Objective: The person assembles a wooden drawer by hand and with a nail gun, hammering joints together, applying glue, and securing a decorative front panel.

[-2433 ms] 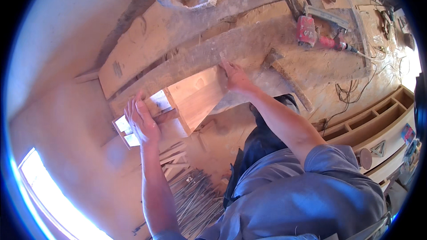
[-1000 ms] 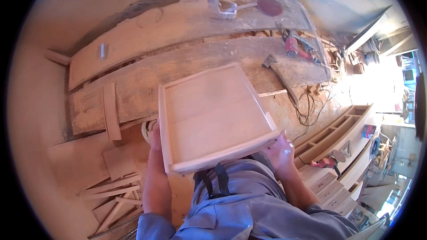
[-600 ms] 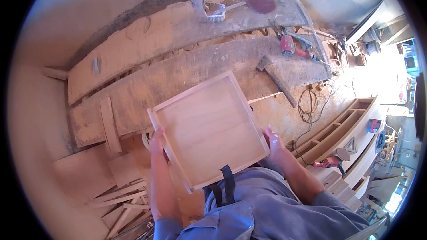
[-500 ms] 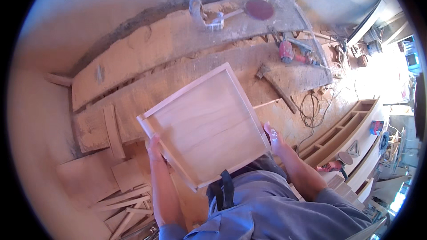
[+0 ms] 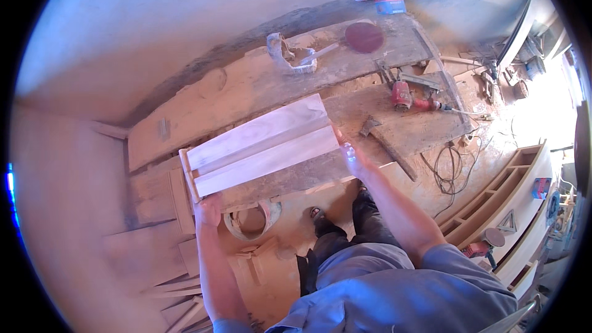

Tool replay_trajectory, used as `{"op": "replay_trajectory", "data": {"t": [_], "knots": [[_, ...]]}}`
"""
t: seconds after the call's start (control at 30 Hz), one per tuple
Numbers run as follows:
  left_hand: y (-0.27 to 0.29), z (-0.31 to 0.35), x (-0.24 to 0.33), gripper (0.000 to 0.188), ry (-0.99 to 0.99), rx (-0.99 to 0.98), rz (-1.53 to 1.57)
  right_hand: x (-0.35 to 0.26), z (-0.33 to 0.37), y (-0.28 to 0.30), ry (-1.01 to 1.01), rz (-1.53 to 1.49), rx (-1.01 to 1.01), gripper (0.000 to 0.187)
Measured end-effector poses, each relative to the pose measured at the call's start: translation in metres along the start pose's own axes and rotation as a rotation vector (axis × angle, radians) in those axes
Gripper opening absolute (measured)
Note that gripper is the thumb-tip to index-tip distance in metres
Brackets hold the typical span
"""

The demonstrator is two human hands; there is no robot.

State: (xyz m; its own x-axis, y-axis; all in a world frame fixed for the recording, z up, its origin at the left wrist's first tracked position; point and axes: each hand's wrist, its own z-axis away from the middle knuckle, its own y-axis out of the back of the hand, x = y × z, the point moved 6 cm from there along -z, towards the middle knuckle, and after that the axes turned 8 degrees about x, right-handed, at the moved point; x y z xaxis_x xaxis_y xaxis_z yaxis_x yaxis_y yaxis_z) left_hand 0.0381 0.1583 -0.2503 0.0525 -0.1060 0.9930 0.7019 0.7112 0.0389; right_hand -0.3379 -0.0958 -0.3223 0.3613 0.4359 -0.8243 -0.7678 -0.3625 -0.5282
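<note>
I hold a shallow wooden drawer box [image 5: 259, 145] up over a dusty plank workbench [image 5: 259, 86]. It is tilted on edge, so I see its outer side and pale boards rather than its inside. My left hand [image 5: 208, 209] grips its lower left corner. My right hand [image 5: 349, 152] grips its right end, fingers along the edge. Both forearms reach up from my blue-shirted body at the bottom of the view.
On the bench lie a red power tool [image 5: 407, 97], a hammer [image 5: 383, 142], a round dark red sanding disc [image 5: 364, 37], a roll of tape [image 5: 287, 55] and a small box [image 5: 388, 4]. Cables [image 5: 447, 172] trail on the floor. Wood offcuts [image 5: 179, 271] lie at left, a wooden shelf frame [image 5: 505, 191] at right.
The drawer box has tipped from lying flat with its inside toward me to standing on edge, and it has swung to a more level line. Both hands stayed on its ends.
</note>
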Motion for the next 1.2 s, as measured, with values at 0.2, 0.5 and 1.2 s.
{"op": "replay_trajectory", "data": {"t": [0.2, 0.5, 1.2], "knots": [[-0.044, 0.009, 0.091, 0.048, 0.040, 0.117, -0.018, -0.008, -0.008, 0.026, -0.066, 0.450, -0.022, 0.068], [-0.127, 0.005, 0.211, 0.053, -0.544, 0.299, -0.499, 0.004, 0.076, 0.169, -0.058, 1.698, 0.617, 0.057], [-0.294, -0.021, 0.160, 0.055, -0.780, -0.204, -1.190, -0.229, 0.044, -0.080, 0.286, 1.705, 0.313, 0.031]]}}
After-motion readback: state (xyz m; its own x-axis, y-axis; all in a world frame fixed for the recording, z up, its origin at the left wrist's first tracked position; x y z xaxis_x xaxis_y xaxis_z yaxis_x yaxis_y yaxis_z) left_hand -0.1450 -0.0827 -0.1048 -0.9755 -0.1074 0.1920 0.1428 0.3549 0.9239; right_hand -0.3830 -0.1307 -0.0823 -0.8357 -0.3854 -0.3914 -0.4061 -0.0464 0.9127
